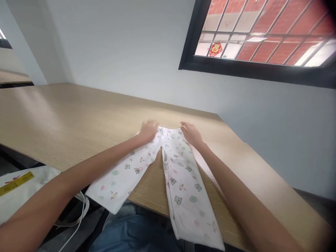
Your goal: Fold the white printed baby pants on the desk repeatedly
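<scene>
A pair of white trousers point(181, 168) with small printed animals and pastel spots lies spread out, waistband away from me and legs apart. Both leg ends hang over the near table edge. At the left end of the waistband is my left hand point(148, 131), smeared by motion, so its finger pose is unclear. My right hand point(192, 134) rests at the waistband's right corner, its fingers stretched out and apart from the thumb. Part of the cloth under each hand is hidden.
The wooden table point(86, 119) runs along a pale wall point(126, 45). A barred window point(257, 38) is at upper right. At lower left is a white bag point(42, 182) with a yellow label, and a white cable point(78, 224) hangs beside it.
</scene>
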A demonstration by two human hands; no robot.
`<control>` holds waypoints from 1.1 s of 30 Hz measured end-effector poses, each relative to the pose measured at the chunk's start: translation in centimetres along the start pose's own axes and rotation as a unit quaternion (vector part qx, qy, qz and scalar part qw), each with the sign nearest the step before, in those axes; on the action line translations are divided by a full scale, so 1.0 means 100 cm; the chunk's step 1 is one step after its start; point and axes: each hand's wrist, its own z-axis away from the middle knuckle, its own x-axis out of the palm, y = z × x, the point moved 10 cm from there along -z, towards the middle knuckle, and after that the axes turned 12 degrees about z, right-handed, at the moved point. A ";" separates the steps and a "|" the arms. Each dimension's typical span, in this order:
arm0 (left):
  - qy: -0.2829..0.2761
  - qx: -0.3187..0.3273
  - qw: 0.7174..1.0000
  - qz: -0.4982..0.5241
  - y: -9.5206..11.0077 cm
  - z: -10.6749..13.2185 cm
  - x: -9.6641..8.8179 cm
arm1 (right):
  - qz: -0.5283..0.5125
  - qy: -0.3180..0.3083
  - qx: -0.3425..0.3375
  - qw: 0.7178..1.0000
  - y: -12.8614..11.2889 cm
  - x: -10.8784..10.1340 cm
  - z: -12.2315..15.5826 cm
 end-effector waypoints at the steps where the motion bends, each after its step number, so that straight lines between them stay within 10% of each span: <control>1: -0.031 0.034 0.999 0.011 0.021 0.005 0.011 | -0.019 -0.013 -0.012 1.000 -0.005 -0.003 0.008; 5: -0.203 0.143 0.967 0.053 0.090 0.025 0.066 | -0.081 -0.150 -0.109 0.979 -0.039 0.005 0.047; 9: -0.256 0.149 0.954 0.050 0.110 0.028 0.093 | -0.080 -0.252 -0.169 0.949 -0.050 0.030 0.064; 21: -0.203 0.372 0.898 0.118 0.182 0.205 0.069 | -0.026 -0.166 -0.137 0.976 -0.022 0.060 0.019; 25: -0.229 0.292 0.924 0.095 0.148 0.174 0.040 | -0.041 -0.142 -0.129 0.981 -0.031 0.040 0.020; 29: -0.181 0.047 0.982 0.029 0.050 0.098 -0.002 | -0.074 -0.106 -0.125 0.984 -0.066 0.017 0.017; 33: -0.203 0.014 0.979 0.021 -0.007 0.054 0.004 | -0.108 -0.150 -0.193 0.964 -0.128 0.029 0.023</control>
